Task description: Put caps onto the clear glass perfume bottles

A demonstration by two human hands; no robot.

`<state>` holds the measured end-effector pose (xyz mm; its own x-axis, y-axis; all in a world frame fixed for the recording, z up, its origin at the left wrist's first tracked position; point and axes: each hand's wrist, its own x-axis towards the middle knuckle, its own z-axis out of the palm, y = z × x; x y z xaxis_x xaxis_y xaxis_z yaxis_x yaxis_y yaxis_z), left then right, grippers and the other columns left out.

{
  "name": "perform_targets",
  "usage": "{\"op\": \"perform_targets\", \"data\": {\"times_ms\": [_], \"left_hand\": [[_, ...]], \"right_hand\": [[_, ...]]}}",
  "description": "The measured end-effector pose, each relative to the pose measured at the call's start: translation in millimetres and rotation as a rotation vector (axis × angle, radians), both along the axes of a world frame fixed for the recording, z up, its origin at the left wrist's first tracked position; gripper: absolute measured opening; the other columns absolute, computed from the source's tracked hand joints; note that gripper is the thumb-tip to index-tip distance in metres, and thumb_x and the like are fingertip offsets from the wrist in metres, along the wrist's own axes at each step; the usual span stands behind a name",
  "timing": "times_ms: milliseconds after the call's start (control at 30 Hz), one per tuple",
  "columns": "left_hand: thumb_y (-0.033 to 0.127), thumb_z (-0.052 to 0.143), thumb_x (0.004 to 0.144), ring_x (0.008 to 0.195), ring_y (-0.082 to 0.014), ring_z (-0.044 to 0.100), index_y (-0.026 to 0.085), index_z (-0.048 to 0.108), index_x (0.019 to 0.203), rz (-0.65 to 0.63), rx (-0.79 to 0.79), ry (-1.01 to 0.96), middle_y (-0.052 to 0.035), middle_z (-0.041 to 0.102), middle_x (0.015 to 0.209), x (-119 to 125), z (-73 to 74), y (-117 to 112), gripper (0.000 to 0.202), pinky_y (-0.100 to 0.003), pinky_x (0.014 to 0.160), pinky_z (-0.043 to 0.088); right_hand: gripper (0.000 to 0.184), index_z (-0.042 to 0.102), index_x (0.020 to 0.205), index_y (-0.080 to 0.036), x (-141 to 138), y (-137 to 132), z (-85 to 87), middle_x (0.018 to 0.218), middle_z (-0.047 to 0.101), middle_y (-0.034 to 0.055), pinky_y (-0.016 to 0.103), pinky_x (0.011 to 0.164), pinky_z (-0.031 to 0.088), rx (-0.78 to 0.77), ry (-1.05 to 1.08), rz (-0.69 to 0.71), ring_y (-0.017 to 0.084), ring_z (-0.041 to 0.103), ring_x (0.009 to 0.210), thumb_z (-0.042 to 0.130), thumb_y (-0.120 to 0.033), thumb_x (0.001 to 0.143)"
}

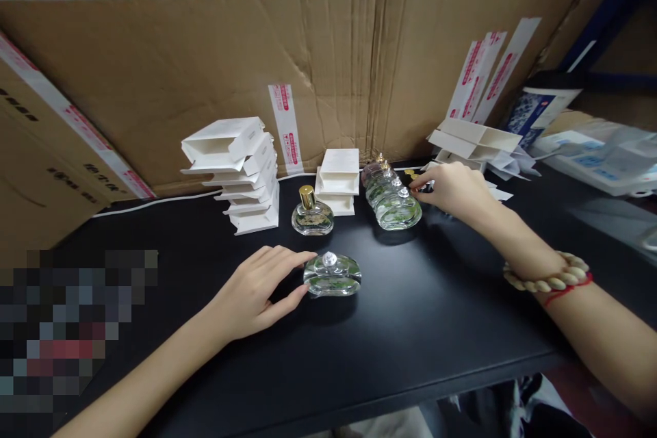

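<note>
My left hand (256,291) rests on the black table (410,315), its thumb and fingers lightly holding a clear glass perfume bottle without a cap (332,275). My right hand (452,190) reaches to the back, fingers pinched at small gold caps (410,174) beside a row of several uncapped glass bottles (393,202). One bottle with a gold cap (312,213) stands between the two hands.
A tall stack of folded white cartons (239,174) stands at the back left, a shorter stack (337,181) in the middle, and loose cartons (475,140) at the right. Large cardboard boxes (256,61) wall the back. Plastic-wrapped packs (600,154) lie at far right.
</note>
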<state>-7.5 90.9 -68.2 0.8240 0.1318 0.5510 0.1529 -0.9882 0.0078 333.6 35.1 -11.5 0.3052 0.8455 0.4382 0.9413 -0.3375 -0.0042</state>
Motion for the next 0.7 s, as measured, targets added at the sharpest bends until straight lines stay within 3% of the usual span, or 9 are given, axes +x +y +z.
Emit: {"op": "perform_targets", "data": {"times_ms": [333, 500, 700], "left_hand": [[0.017, 0.047, 0.091, 0.093, -0.0123, 0.049, 0.015, 0.042, 0.124, 0.001, -0.002, 0.008, -0.0048, 0.056, 0.11, 1.4, 1.4, 0.1, 0.034, -0.028, 0.081, 0.035], [0.017, 0.048, 0.09, 0.091, -0.0127, 0.05, 0.015, 0.044, 0.123, 0.005, -0.002, -0.002, -0.0044, 0.056, 0.107, -0.4, 1.0, -0.9, 0.033, -0.028, 0.079, 0.036], [0.017, 0.047, 0.09, 0.091, -0.0132, 0.05, 0.015, 0.043, 0.124, 0.006, -0.01, 0.005, -0.0057, 0.057, 0.106, -1.2, -0.9, -0.2, 0.034, -0.028, 0.081, 0.036]], "right_hand": [[0.017, 0.071, 0.088, -0.03, -2.6, 3.5, -7.7, 0.087, 0.062, -0.0007, 0.025, 0.052, 0.025, -0.188, -0.113, -0.002, 0.018, 0.055, 0.082, 0.06, -0.023, 0.077], [0.014, 0.072, 0.08, -0.03, 1.6, -1.5, -0.4, 0.078, 0.063, -0.0057, 0.023, 0.053, 0.03, -0.163, 0.001, 0.058, 0.012, 0.056, 0.071, 0.062, -0.02, 0.076], [0.012, 0.072, 0.08, -0.032, 11.6, -8.9, 8.0, 0.084, 0.064, -0.0111, 0.019, 0.056, 0.037, -0.197, 0.141, 0.159, 0.004, 0.055, 0.057, 0.066, -0.023, 0.075]]}}
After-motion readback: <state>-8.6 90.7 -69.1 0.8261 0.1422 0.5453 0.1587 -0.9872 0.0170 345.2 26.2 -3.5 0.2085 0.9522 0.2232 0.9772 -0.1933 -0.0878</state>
